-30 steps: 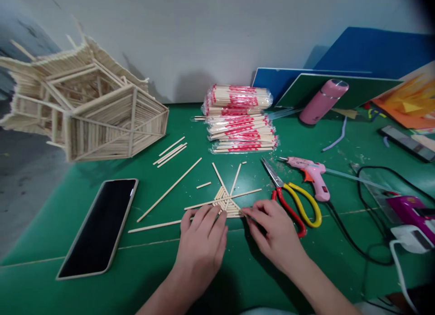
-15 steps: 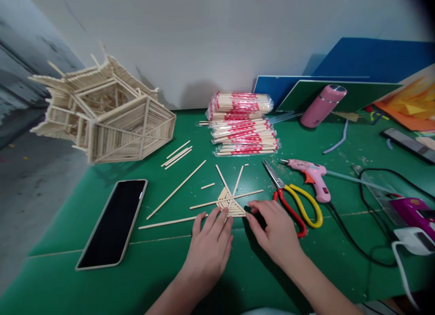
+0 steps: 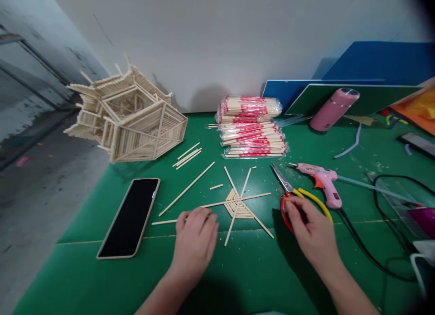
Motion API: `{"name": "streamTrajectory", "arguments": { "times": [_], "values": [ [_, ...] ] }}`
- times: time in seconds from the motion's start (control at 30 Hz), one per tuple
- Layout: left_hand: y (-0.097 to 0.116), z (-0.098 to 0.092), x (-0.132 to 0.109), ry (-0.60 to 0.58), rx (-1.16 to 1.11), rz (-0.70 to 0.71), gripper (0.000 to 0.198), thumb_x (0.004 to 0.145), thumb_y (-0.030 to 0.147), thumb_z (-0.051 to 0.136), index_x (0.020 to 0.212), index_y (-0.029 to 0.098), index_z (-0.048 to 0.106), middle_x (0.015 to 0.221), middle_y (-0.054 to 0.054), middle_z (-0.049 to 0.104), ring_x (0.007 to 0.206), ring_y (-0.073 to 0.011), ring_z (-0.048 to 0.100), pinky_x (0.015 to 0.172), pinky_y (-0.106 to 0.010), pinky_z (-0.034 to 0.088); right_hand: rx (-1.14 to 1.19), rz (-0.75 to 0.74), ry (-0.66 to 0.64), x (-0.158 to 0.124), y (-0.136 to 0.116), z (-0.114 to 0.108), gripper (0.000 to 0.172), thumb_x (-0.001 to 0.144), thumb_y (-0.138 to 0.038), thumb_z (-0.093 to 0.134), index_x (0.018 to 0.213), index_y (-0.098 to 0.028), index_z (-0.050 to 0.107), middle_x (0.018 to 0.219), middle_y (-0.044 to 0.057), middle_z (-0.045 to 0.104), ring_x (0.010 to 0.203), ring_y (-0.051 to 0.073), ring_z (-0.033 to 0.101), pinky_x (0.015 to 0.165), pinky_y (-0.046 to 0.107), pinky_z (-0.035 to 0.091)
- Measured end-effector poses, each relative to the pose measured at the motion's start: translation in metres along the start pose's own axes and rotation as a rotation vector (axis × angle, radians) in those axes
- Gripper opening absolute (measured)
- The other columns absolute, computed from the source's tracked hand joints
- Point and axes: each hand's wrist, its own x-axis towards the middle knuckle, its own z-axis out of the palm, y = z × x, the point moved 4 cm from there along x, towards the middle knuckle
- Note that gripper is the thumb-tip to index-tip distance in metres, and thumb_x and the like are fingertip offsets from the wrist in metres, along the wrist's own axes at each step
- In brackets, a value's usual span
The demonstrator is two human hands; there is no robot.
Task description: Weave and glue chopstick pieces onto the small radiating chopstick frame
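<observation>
My left hand (image 3: 196, 233) lies with curled fingers over the right end of a long wooden stick (image 3: 163, 223). My right hand (image 3: 311, 224) pinches at the red handle of the scissors (image 3: 282, 179), whose other handle is yellow; the blades point away and left. Between my hands lies a star of crossed wooden sticks (image 3: 240, 200), with rows of shorter pieces filling its left and near gaps like a web. Around it are another long stick (image 3: 186, 189), a short offcut (image 3: 216, 186) and several short sticks (image 3: 187, 158).
A lantern-like stick structure (image 3: 136, 120) stands at the back left, above a phone (image 3: 129, 220). Wrapped stick bundles (image 3: 253, 129) lie against the wall. On the right are a pink glue gun (image 3: 322, 181) with its cable, a pink bottle (image 3: 335, 109) and coloured boards (image 3: 370, 97).
My right hand has left the web of sticks and moved right to the scissors. My left hand has slid left off the web onto the long stick. The view has shifted slightly.
</observation>
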Motion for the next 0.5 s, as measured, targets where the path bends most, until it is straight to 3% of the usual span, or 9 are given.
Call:
{"name": "streamTrajectory", "arguments": {
  "times": [0.07, 0.2, 0.33, 0.5],
  "values": [
    [-0.015, -0.004, -0.001, -0.05, 0.109, -0.015, 0.021, 0.082, 0.021, 0.043, 0.09, 0.016, 0.061, 0.093, -0.01, 0.063, 0.091, -0.025, 0.053, 0.079, -0.041, 0.034, -0.11, 0.033, 0.021, 0.001, 0.015, -0.009, 0.023, 0.08, -0.037, 0.046, 0.094, -0.021, 0.056, 0.085, 0.003, 0.062, 0.072, 0.016, 0.057, 0.064, 0.027, 0.046],
    [-0.03, -0.004, -0.004, -0.161, 0.155, 0.064, 0.022, 0.082, 0.017, 0.04, 0.09, 0.017, 0.06, 0.09, -0.008, 0.062, 0.088, -0.0243, 0.053, 0.076, -0.04, 0.034, -0.354, -0.03, -0.012, -0.002, 0.031, -0.015, 0.03, 0.077, -0.037, 0.048, 0.099, -0.019, 0.055, 0.095, 0.007, 0.057, 0.084, 0.021, 0.055, 0.07, 0.033, 0.046],
    [-0.031, -0.003, -0.009, -0.203, 0.128, 0.094, 0.022, 0.081, 0.012, 0.039, 0.082, 0.018, 0.059, 0.08, -0.005, 0.061, 0.078, -0.0206, 0.053, 0.072, -0.037, 0.034, -0.425, -0.041, -0.02, -0.006, 0.035, -0.013, 0.027, 0.077, -0.035, 0.047, 0.097, -0.019, 0.056, 0.093, 0.008, 0.056, 0.085, 0.021, 0.054, 0.07, 0.034, 0.046],
    [-0.028, -0.006, -0.02, -0.175, 0.084, 0.108, 0.022, 0.081, 0.011, 0.037, 0.083, 0.018, 0.058, 0.079, -0.004, 0.059, 0.076, -0.0193, 0.052, 0.073, -0.036, 0.033, -0.416, -0.031, 0.009, -0.006, 0.035, -0.012, 0.025, 0.076, -0.034, 0.049, 0.095, -0.019, 0.056, 0.092, 0.007, 0.055, 0.082, 0.021, 0.054, 0.065, 0.032, 0.046]
  ]
}}
